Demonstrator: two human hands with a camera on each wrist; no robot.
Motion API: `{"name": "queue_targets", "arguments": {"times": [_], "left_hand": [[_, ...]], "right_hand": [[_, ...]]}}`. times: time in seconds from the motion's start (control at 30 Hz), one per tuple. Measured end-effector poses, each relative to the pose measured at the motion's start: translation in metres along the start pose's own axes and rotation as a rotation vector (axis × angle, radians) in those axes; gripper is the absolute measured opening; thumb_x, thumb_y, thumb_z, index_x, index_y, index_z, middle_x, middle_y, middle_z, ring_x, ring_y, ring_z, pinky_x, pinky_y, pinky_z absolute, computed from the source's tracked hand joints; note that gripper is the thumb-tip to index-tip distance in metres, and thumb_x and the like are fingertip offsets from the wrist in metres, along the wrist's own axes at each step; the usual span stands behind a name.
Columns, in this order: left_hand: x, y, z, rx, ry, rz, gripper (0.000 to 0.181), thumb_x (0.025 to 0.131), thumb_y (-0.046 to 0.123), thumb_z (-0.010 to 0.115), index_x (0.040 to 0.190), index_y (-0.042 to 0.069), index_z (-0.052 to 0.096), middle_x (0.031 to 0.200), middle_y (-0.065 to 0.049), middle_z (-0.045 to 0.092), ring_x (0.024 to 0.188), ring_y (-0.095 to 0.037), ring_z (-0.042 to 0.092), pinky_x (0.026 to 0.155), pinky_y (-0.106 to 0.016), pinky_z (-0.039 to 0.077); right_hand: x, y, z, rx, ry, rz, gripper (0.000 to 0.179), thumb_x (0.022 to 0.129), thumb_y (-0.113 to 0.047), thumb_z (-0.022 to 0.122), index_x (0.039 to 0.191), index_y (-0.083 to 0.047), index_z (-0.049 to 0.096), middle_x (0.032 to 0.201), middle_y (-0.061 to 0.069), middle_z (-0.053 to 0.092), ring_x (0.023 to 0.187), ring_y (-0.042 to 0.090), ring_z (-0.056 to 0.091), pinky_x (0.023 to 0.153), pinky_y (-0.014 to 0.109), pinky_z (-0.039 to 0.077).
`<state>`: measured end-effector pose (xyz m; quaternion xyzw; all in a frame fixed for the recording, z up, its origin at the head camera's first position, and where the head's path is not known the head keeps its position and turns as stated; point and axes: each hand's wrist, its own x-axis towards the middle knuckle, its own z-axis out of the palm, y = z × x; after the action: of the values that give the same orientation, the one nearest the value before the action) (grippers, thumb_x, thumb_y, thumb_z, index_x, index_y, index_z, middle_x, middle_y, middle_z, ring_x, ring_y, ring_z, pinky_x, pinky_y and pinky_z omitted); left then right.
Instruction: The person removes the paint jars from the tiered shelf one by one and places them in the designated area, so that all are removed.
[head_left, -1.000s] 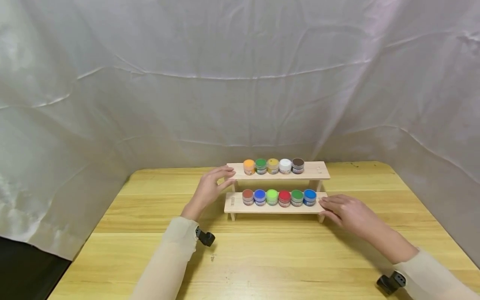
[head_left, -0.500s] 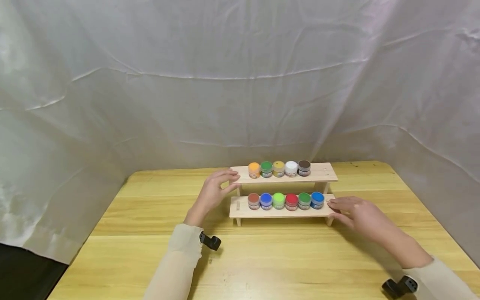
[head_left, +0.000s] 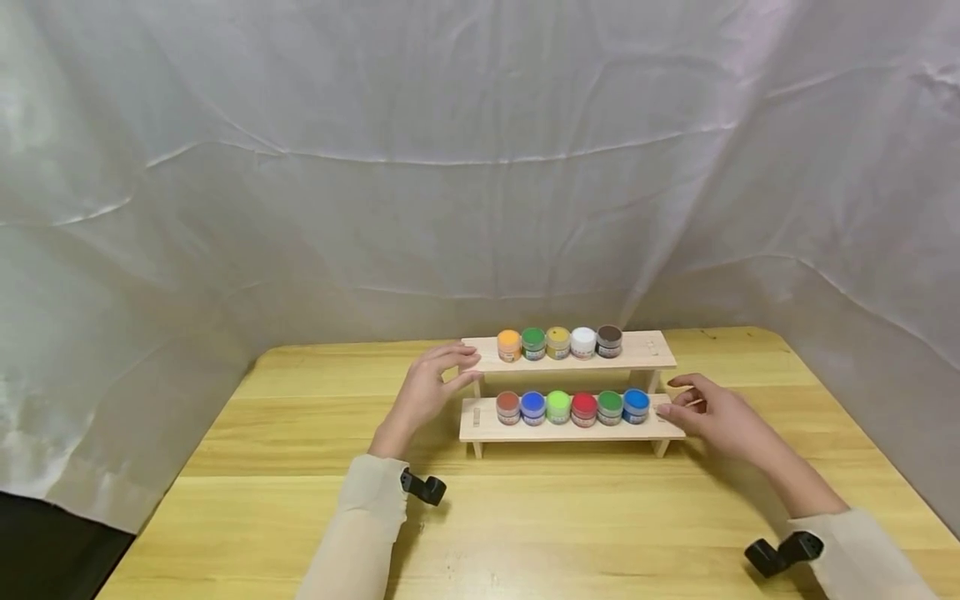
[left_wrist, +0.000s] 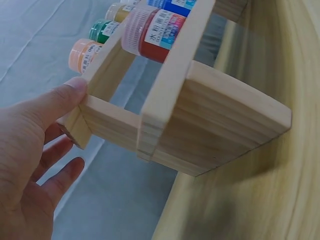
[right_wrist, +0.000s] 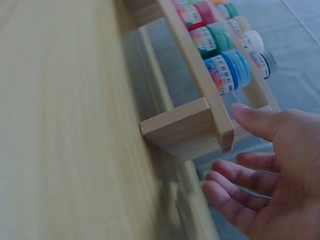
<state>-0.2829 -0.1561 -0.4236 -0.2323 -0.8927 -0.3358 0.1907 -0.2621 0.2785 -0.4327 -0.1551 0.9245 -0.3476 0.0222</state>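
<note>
A two-tier wooden stand (head_left: 480, 433) carries small paint jars in two rows. My left hand (head_left: 431, 385) pinches the left end of its upper board (head_left: 487, 354); in the left wrist view the thumb (left_wrist: 75, 87) lies on the board's corner, with the other fingers around its end. Beside the right end of the lower board (head_left: 663, 427), my right hand (head_left: 723, 421) has loosely bent, spread fingers. In the right wrist view its thumb (right_wrist: 245, 115) is right at that end, close to a blue paint jar (right_wrist: 227, 72); the remaining fingers hold nothing.
The stand is towards the back of a wooden table (head_left: 525, 525), in front of a grey cloth backdrop (head_left: 420, 225). An orange paint jar (head_left: 508, 345) sits nearest my left hand on top; a dark brown paint jar (head_left: 609, 342) ends that row.
The stand appears farther right in the head view than a second ago. My right hand's fingers have lifted off the lower board and spread; my left hand keeps its place on the upper board.
</note>
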Motion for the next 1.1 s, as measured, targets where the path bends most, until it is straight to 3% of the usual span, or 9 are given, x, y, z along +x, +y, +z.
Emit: {"name": "queue_targets", "arguments": {"times": [0.17, 0.47, 0.83, 1.1], "left_hand": [[0.000, 0.001, -0.001, -0.006, -0.017, -0.019, 0.031, 0.086, 0.026, 0.075, 0.113, 0.011, 0.074, 0.123, -0.002, 0.067, 0.123, -0.023, 0.055, 0.107, -0.041, 0.039], [0.006, 0.001, -0.004, -0.022, -0.049, -0.031, 0.030, 0.087, 0.028, 0.075, 0.112, 0.012, 0.074, 0.124, -0.001, 0.066, 0.122, -0.021, 0.055, 0.107, -0.042, 0.039], [0.006, 0.004, -0.007, 0.005, -0.068, -0.044, 0.031, 0.089, 0.031, 0.073, 0.114, 0.013, 0.073, 0.124, 0.000, 0.066, 0.123, -0.021, 0.054, 0.107, -0.041, 0.038], [0.009, 0.018, -0.005, 0.029, -0.055, -0.115, 0.039, 0.094, 0.040, 0.065, 0.124, 0.014, 0.067, 0.130, -0.007, 0.062, 0.127, -0.027, 0.051, 0.108, -0.047, 0.037]], "right_hand": [[0.003, 0.005, 0.001, 0.177, -0.109, 0.067, 0.058, 0.095, -0.030, 0.066, 0.131, 0.010, 0.044, 0.091, 0.008, 0.068, 0.072, 0.018, 0.062, 0.064, 0.029, 0.052], [0.001, 0.007, 0.001, 0.469, -0.233, 0.188, 0.064, 0.094, -0.016, 0.067, 0.136, 0.013, 0.029, 0.090, 0.010, 0.066, 0.071, 0.018, 0.063, 0.066, 0.032, 0.057], [0.002, 0.011, 0.009, 0.500, -0.163, 0.250, 0.064, 0.094, -0.020, 0.068, 0.137, 0.011, 0.032, 0.090, 0.008, 0.063, 0.073, 0.016, 0.060, 0.066, 0.029, 0.054], [0.000, 0.012, 0.008, 0.575, -0.203, 0.220, 0.061, 0.096, -0.015, 0.063, 0.138, 0.011, 0.027, 0.093, 0.010, 0.062, 0.078, 0.015, 0.061, 0.072, 0.031, 0.055]]}}
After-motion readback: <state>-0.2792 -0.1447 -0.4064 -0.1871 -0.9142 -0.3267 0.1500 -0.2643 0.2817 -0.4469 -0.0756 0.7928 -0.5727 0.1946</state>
